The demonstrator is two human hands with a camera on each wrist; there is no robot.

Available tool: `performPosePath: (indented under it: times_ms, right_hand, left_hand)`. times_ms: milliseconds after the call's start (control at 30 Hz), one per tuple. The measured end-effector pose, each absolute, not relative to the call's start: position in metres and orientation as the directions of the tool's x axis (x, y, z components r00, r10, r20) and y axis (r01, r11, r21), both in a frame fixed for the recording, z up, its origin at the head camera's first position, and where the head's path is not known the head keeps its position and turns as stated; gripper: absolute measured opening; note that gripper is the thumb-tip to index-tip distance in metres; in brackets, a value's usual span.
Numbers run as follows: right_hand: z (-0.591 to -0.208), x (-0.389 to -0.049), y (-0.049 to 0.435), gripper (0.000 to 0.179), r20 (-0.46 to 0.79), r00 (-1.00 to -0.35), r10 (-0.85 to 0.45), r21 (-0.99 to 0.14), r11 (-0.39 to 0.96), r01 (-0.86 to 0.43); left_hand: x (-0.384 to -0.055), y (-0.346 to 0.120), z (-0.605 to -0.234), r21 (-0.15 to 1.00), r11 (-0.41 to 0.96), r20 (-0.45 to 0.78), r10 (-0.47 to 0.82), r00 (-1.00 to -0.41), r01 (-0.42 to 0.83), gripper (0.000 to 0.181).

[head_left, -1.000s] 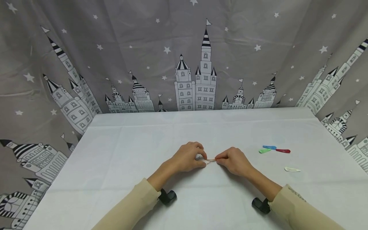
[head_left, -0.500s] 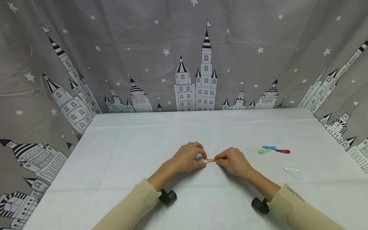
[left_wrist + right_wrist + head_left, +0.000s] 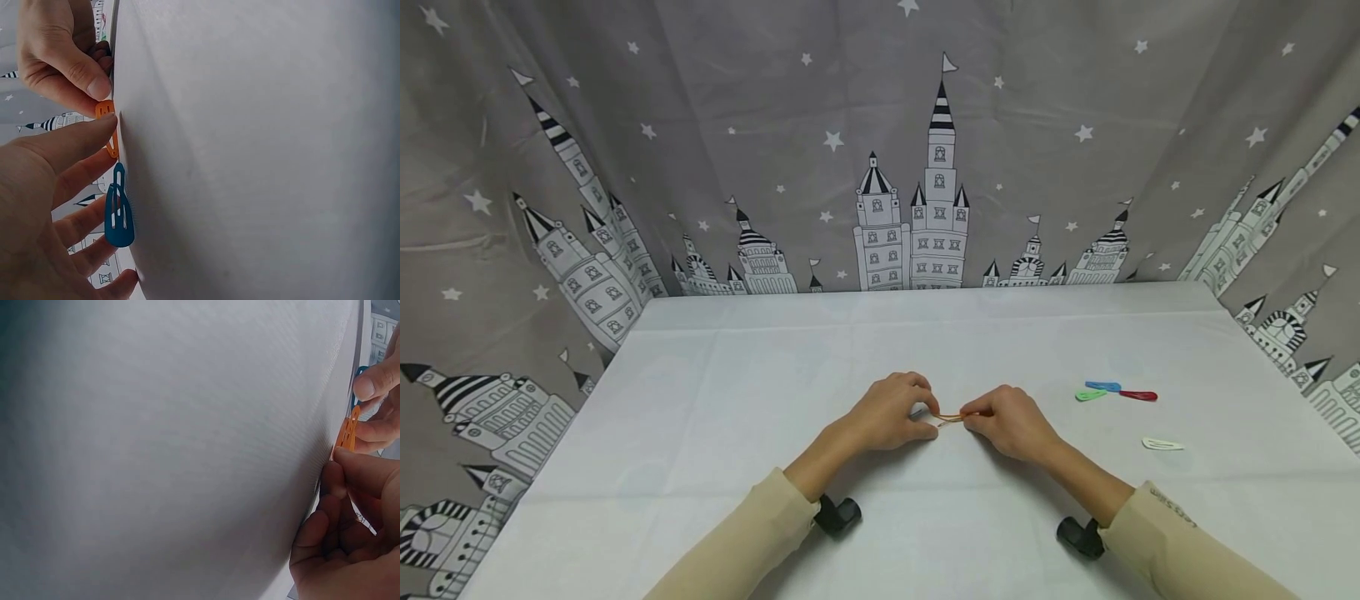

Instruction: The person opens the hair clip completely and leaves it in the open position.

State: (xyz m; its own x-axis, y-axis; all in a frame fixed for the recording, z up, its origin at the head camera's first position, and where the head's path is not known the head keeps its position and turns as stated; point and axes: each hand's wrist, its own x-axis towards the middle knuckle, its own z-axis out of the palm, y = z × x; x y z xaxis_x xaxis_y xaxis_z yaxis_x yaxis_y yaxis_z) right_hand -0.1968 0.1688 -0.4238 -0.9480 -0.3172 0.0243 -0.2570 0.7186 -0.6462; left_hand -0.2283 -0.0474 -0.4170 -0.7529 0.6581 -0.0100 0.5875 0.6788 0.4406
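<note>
In the head view both hands meet over the middle of the white table. My right hand [image 3: 1011, 423] pinches the broad end of an orange snap hair clip [image 3: 345, 434] between thumb and index finger. The clip's two prongs stand spread apart and point toward my left hand [image 3: 891, 412]. That hand has its index fingertip right at the prongs, its thumb a little apart from the index, and its other fingers loosely extended. Beneath its palm lies a teal snap hair clip [image 3: 119, 212], mostly hidden by the hand from above, its narrow end close to the orange clip.
To the right lie a blue hair clip [image 3: 1102, 386], a green one [image 3: 1091, 395] and a dark red one [image 3: 1138, 396], grouped together. A white hair clip [image 3: 1162, 444] lies nearer. Behind the table [image 3: 737, 375] hangs a grey castle-print curtain [image 3: 737, 75].
Both hands stay almost in place around the orange hair clip. The other clips lie as before; the head view has shifted only slightly.
</note>
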Motion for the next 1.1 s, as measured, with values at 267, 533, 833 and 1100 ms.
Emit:
performPosePath:
  times_ms: [267, 533, 833, 1100]
  right_hand:
    - [-0.424, -0.195, 0.166, 0.016, 0.026, -0.950, -0.312, -0.653, 0.714, -0.252]
    - [-0.426, -0.193, 0.167, 0.019, 0.037, -0.949, -0.313, -0.676, 0.691, -0.255]
    - [-0.425, -0.190, 0.171, 0.026, 0.044, -0.945, -0.323, -0.740, 0.625, -0.248]
    - [-0.418, -0.180, 0.174, 0.029, 0.029, -0.954, -0.299, -0.760, 0.614, -0.215]
  left_hand:
    - [-0.227, -0.050, -0.417, 0.465, 0.679, -0.023, 0.652, -0.758, 0.569, 0.021]
    - [-0.226, -0.055, -0.418, 0.508, 0.653, -0.011, 0.657, -0.754, 0.562, 0.021]
    - [-0.228, -0.058, -0.422, 0.553, 0.626, -0.012, 0.667, -0.745, 0.551, 0.022]
    - [-0.227, -0.063, -0.423, 0.589, 0.610, -0.009, 0.662, -0.750, 0.531, 0.023]
